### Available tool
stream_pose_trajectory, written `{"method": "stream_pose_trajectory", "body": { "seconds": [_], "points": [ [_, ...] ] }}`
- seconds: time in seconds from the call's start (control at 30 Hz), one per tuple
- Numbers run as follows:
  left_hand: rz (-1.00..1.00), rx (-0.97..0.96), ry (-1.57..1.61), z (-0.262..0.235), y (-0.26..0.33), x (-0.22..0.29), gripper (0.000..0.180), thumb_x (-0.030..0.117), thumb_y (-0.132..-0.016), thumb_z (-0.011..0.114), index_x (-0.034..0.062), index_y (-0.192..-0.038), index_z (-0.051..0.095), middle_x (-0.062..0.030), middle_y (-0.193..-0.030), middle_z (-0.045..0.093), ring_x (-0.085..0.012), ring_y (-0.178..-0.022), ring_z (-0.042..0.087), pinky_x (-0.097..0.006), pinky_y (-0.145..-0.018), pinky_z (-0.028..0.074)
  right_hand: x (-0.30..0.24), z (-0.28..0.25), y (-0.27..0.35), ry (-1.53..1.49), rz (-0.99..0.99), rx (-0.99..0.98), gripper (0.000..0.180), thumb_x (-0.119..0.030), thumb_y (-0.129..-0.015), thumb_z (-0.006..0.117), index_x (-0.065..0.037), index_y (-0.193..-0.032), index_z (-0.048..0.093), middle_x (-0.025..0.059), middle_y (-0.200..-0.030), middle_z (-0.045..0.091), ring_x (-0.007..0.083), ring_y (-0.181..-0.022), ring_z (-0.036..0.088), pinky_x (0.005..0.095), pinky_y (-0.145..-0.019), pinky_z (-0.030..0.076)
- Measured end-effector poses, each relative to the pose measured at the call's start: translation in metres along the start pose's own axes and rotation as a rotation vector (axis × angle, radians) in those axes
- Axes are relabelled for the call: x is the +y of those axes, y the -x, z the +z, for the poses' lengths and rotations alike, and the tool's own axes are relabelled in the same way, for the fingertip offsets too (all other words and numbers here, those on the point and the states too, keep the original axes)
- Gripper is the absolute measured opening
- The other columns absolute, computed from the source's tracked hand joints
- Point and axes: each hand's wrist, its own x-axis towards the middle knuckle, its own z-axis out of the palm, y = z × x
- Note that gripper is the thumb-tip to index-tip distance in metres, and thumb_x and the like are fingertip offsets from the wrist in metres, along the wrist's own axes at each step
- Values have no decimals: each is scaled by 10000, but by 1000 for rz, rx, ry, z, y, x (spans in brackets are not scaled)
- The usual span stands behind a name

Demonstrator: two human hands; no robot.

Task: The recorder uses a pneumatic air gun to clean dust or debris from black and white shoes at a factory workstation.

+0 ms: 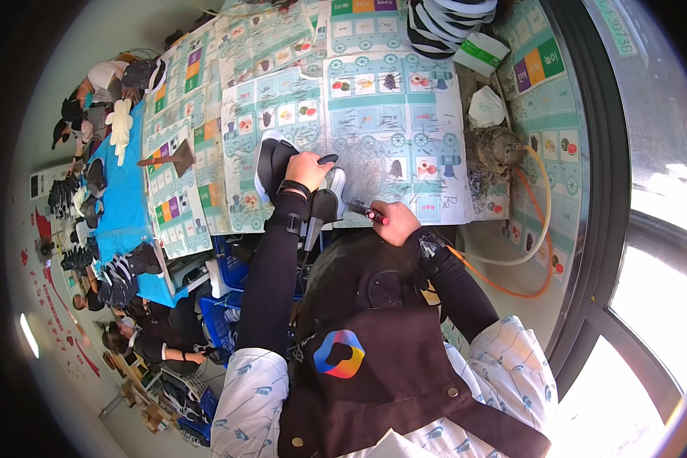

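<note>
My left hand (307, 169) is closed on black-and-white footwear (271, 162) near the front edge of the covered table. A grey-and-white shoe part (334, 191) shows just right of that hand; I cannot tell whether it belongs to the same shoe. In my right hand (399, 222), fingers wrapped round it, is a short dark tool with a red end (375, 216). Its dark tip points left toward the shoe part, and I cannot make out its exact kind.
Printed sheets (359, 107) cover the table. A scraper-like tool (177, 159) lies left, white-and-black shoes (443, 30) stand far right. A dusty round device (496, 149) has yellow and orange hoses (543, 229). Other people (149, 343) work at left, beside a blue-covered table (122, 202).
</note>
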Motion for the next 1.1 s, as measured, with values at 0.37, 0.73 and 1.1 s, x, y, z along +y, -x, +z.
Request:
{"method": "stream_pose_trajectory", "body": {
  "seconds": [0.37, 0.73, 1.1],
  "points": [
    [53, 384, -420, -80, 37, -26, 129, 174, -820, 720, 69, -889, 749, -137, -1020, 669, -347, -914, 657, -447, -784, 560, -18, -48, 12, -285, -6, 13, 323, -54, -800, 562, -12, -1112, 635, 137, -907, 737, 356, -883, 711, 413, -802, 542],
    [111, 405, 98, -7, 26, 20, 174, 217, -857, 728, 48, -880, 699, -170, -812, 632, -406, -789, 638, -483, -692, 509, -5, -20, -25, -80, -48, 64, 213, -151, -825, 608, -62, -1018, 628, 254, -839, 659, 476, -823, 632, 548, -725, 495],
    [104, 380, 209, -16, 48, -3, 231, 256, -875, 746, 40, -948, 708, -157, -814, 669, -360, -713, 648, -417, -646, 506, -6, 9, -46, -65, 4, 74, 208, -184, -849, 582, -63, -1003, 652, 260, -828, 666, 486, -829, 634, 562, -744, 500]
  ]
}}
